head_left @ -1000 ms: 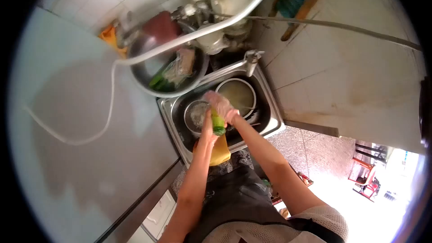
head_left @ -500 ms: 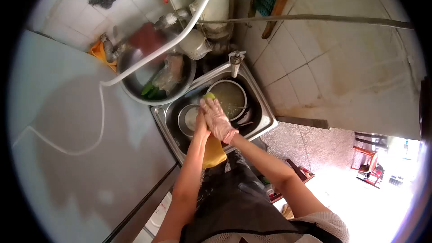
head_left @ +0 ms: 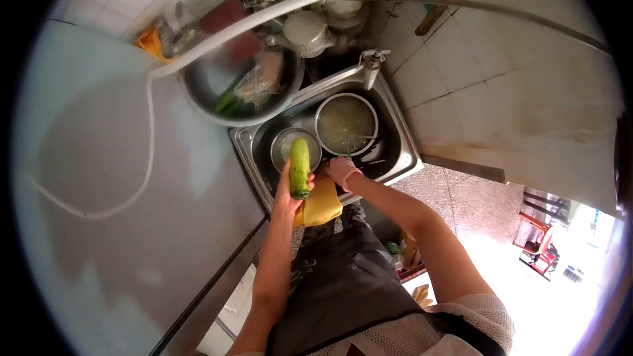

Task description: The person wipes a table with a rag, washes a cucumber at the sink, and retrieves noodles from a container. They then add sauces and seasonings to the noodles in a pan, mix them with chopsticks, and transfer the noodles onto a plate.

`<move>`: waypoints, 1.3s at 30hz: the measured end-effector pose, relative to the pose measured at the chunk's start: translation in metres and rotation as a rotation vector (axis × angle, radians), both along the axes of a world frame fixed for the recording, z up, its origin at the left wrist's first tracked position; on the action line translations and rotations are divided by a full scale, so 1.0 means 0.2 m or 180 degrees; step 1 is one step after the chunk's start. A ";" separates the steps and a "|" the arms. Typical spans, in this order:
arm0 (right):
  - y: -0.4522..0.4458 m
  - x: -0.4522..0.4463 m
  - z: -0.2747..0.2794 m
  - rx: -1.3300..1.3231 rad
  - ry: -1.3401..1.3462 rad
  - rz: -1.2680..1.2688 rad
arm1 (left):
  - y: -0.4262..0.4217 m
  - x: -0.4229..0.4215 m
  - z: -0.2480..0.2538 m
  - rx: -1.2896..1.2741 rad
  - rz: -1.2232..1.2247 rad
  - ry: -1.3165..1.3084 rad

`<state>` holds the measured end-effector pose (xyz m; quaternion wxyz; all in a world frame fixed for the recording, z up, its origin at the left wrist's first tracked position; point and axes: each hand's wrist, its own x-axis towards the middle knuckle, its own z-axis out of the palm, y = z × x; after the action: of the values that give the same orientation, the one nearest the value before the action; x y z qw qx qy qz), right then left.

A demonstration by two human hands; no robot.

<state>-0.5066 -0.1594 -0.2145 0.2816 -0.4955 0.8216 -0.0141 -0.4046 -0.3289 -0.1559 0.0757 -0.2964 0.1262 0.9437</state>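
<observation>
The left hand's grip (head_left: pixel 291 188) is closed round the near end of a long, rounded green vegetable (head_left: pixel 299 166), its far end overlapping the small round metal bowl (head_left: pixel 288 142) in view. The gloved right hand (head_left: pixel 341 170) is at the sink's (head_left: pixel 409 158) near edge, beside a soft yellow cloth (head_left: pixel 322 203); its grip cannot be told. Far right, a wide round pot (head_left: pixel 347 123) of cloudy water sits inside the steel rim

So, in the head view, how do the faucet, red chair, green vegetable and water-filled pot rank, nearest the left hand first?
1. Green vegetable: in the left hand.
2. Water-filled pot: in the sink.
3. Faucet: beyond the pot.
4. Red chair: far right.
</observation>
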 end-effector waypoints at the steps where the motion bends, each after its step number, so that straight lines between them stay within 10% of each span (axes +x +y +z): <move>1: 0.00 -0.02 -0.03 0.0408 -0.0022 0.0294 | 0.01 0.00 0.02 -0.0012 0.0002 -0.0018; 6: 0.07 -0.14 0.19 0.1048 -0.0253 -0.0125 | 0.03 -0.04 0.10 -0.0483 0.0082 -0.0413; 11: 0.14 -0.17 0.62 -0.1998 0.0884 -0.1861 | 0.07 -0.10 -0.07 -0.0677 -0.0137 -0.0345; 15: -0.03 0.00 0.55 -0.3222 -0.1077 -0.1601 | 0.23 -0.24 0.00 -0.0708 -0.0031 -0.0293; 19: -0.02 -0.13 0.50 -0.3344 -0.0236 -0.1444 | 0.31 -0.25 -0.02 -0.0666 0.0156 -0.0448; 21: -0.04 -0.29 0.31 -0.1771 0.1115 -0.1173 | 0.28 -0.21 -0.11 0.0299 -0.0871 0.1325; 23: 0.01 -0.28 0.47 -0.3090 0.0341 -0.1758 | 0.33 -0.29 0.04 0.0104 -0.0851 0.0998; 25: 0.01 -0.12 0.61 -0.3427 0.0661 -0.1463 | 0.40 -0.37 0.19 -0.0346 0.0325 -0.1046; 26: -0.16 0.06 0.72 -0.4221 0.0103 -0.3033 | 0.37 -0.37 0.13 -0.0227 0.0349 -0.0923; 29: 0.01 -0.20 0.49 -0.3671 -0.0937 -0.2978 | 0.28 -0.28 0.02 0.0289 -0.0610 0.0843; 32: -0.02 -0.16 0.44 -0.3768 -0.2057 -0.3158 | 0.35 -0.39 0.19 -0.0206 -0.0091 0.0143; 35: 0.03 -0.03 0.66 -0.3237 -0.0836 -0.2088 | 0.35 -0.38 0.27 0.0017 0.0368 -0.0539; 39: -0.01 -0.25 0.37 -0.4028 -0.2553 -0.3768 | 0.32 -0.27 0.03 0.1492 -0.0692 0.1420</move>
<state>-0.5558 -0.1617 -0.1399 0.1692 -0.0180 0.6213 -0.7649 -0.4590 -0.2649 -0.1505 0.2125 -0.0420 -0.0497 0.9750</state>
